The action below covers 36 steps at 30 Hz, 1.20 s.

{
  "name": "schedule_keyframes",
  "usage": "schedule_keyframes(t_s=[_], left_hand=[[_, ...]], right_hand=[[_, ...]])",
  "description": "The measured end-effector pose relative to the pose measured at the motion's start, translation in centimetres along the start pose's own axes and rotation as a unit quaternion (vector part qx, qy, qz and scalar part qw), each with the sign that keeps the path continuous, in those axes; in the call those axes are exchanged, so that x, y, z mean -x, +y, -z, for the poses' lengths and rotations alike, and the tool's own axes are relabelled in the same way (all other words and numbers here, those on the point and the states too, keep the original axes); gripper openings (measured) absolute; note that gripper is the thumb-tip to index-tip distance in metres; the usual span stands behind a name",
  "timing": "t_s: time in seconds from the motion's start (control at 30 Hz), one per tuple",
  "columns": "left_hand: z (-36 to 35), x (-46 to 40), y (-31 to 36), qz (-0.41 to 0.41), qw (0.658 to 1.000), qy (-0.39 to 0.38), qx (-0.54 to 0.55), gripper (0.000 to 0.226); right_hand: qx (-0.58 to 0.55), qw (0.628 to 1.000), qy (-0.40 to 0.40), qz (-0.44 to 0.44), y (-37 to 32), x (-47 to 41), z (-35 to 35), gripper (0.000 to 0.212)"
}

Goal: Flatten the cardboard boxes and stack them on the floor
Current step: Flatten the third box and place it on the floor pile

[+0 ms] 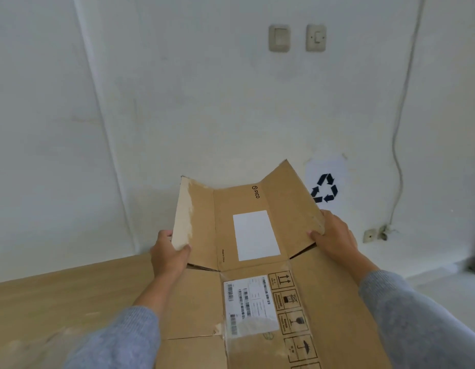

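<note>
A brown cardboard box (pixel 201 302), opened out nearly flat, is held in front of me with its top flaps pointing at the wall. It carries a white blank label, a barcode shipping label and printed handling symbols. My left hand (pixel 168 258) grips the torn, white-edged left flap. My right hand (pixel 333 237) grips the edge of the right flap. Both flaps bend up toward me. The lower part of the box runs out of the frame at the bottom.
A wooden table top (pixel 71 294) lies to the lower left, against the white wall. A paper recycling sign (pixel 325 186) is taped low on the wall. Two wall switches (pixel 297 38) sit higher up. A cable (pixel 398 155) hangs down to a socket on the right.
</note>
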State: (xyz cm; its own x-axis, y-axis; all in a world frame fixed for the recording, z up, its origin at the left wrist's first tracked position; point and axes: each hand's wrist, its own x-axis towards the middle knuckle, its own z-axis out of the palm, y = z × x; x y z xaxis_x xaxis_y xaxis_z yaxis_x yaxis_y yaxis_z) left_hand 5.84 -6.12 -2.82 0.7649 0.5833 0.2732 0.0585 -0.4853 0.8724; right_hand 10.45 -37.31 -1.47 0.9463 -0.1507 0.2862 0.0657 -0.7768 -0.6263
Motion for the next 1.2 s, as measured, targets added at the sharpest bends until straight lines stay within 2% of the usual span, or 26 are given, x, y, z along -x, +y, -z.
schedule_keyframes(t_s=[0.27,0.5,0.7,0.8,1.0,1.2], left_hand=[[-11.2,1.9,5.3,0.003,1.0,-0.008,-0.013,0.038],[-24.3,5.8,10.0,0.032,0.999,0.033,-0.003,0.036],[-35.7,9.8,9.9,0.068,0.997,0.037,-0.007,0.041],[-40.7,10.8,7.4,0.095,0.994,0.031,-0.034,0.044],[-51.2,14.8,-3.1,0.17,0.98,0.005,-0.098,0.047],[-60.9,19.3,-16.8,0.207,0.973,-0.004,-0.106,0.049]], right_hand=[[0.001,1.0,-0.012,-0.01,9.7,-6.4,4.1,0.048],[0.005,0.999,-0.046,0.024,20.2,-15.6,7.1,0.044],[-0.041,0.994,-0.104,-0.01,29.8,-19.7,6.1,0.059],[-0.068,0.99,-0.119,-0.04,35.1,-20.3,3.9,0.069],[-0.097,0.981,-0.127,-0.108,47.2,-18.7,-4.4,0.046],[-0.107,0.973,-0.162,-0.12,59.1,-15.4,-15.1,0.042]])
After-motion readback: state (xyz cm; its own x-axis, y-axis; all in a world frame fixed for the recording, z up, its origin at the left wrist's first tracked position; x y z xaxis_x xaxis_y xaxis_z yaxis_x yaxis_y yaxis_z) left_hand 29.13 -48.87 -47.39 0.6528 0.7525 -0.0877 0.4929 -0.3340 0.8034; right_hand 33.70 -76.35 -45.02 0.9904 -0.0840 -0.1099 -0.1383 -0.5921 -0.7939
